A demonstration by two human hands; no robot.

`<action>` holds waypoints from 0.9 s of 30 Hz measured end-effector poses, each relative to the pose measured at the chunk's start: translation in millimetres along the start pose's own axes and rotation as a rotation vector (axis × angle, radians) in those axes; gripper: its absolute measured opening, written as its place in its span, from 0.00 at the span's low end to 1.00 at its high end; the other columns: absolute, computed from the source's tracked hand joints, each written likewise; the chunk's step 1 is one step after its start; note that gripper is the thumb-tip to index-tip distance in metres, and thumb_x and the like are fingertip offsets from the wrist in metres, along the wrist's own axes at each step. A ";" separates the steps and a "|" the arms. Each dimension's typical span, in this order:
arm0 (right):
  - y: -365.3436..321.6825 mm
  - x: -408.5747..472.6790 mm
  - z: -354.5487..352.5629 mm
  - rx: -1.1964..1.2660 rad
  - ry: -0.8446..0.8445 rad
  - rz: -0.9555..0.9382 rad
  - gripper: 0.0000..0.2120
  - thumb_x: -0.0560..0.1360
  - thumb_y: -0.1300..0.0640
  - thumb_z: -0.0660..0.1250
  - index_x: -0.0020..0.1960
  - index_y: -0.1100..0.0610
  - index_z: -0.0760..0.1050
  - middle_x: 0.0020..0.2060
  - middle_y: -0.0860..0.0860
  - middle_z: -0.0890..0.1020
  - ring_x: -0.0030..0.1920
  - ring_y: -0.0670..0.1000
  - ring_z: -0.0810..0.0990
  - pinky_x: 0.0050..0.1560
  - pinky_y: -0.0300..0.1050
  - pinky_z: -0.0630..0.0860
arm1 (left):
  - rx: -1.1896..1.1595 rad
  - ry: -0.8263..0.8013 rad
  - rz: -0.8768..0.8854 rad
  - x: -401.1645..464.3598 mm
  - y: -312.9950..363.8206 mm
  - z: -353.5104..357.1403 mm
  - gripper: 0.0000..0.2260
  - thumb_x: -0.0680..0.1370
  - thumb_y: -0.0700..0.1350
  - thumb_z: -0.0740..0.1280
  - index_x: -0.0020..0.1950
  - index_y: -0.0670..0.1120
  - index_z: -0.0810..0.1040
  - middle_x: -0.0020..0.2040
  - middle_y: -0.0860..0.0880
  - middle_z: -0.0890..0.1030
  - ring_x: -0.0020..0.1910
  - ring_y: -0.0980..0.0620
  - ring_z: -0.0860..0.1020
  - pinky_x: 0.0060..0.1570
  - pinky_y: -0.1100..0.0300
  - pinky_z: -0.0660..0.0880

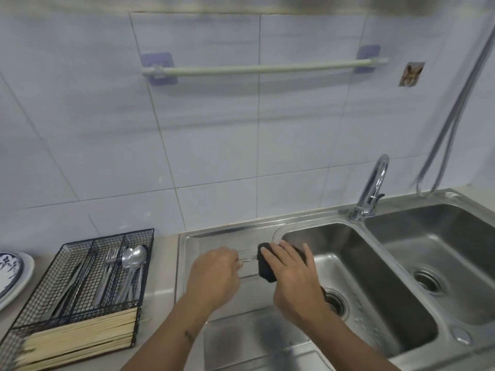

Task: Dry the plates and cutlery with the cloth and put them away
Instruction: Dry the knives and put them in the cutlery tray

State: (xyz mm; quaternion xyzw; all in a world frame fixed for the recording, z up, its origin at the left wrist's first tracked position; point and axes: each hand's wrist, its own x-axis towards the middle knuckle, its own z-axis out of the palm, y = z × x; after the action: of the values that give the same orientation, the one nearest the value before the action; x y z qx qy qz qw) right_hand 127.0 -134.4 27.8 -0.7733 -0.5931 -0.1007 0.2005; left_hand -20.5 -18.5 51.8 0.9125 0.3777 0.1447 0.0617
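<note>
My left hand [214, 274] grips the handle end of a thin metal piece of cutlery [247, 260] above the steel draining board. My right hand [293, 274] holds a dark cloth [266, 266] wrapped round the other end of that piece, so its head is hidden. A black wire cutlery tray [80, 285] stands on the counter to the left, with spoons [134, 259], forks [111, 259] and knives in its slots and wooden chopsticks [80, 341] across its front. White plates with a blue pattern [10, 274] are stacked at the far left edge.
A double steel sink [375, 290] fills the right side, with a chrome tap [372, 188] behind it and a hose [452, 116] hanging on the wall. A towel rail [262, 67] is fixed to the tiled wall above.
</note>
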 end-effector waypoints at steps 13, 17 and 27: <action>20.8 14.2 -21.0 0.165 0.100 0.171 0.32 0.62 0.70 0.62 0.65 0.54 0.77 0.61 0.49 0.81 0.61 0.53 0.78 0.70 0.59 0.64 | -0.283 -0.228 -0.143 -13.8 -24.8 -3.6 0.11 0.82 0.47 0.60 0.52 0.53 0.83 0.45 0.54 0.81 0.38 0.53 0.75 0.40 0.58 0.72; -19.2 15.3 -12.4 0.155 0.172 -0.168 0.28 0.63 0.65 0.61 0.61 0.54 0.78 0.57 0.51 0.81 0.59 0.54 0.79 0.66 0.60 0.69 | -0.396 -0.258 -0.170 -10.9 -15.7 -9.8 0.11 0.78 0.46 0.61 0.40 0.52 0.82 0.35 0.55 0.80 0.32 0.56 0.75 0.33 0.59 0.70; -17.7 7.6 10.1 0.048 0.003 -0.183 0.32 0.60 0.64 0.69 0.63 0.49 0.78 0.60 0.49 0.81 0.64 0.55 0.78 0.68 0.65 0.66 | -0.565 -0.347 -0.233 -11.5 -23.9 -19.3 0.15 0.82 0.50 0.63 0.37 0.55 0.81 0.36 0.59 0.80 0.39 0.56 0.77 0.45 0.56 0.73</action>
State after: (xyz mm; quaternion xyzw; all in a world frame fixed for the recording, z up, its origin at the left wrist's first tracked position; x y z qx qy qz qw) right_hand 111.4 -119.5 25.1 -0.7107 -0.6632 -0.1057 0.2097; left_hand -50.3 -9.6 62.3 0.8211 0.4084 0.0780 0.3911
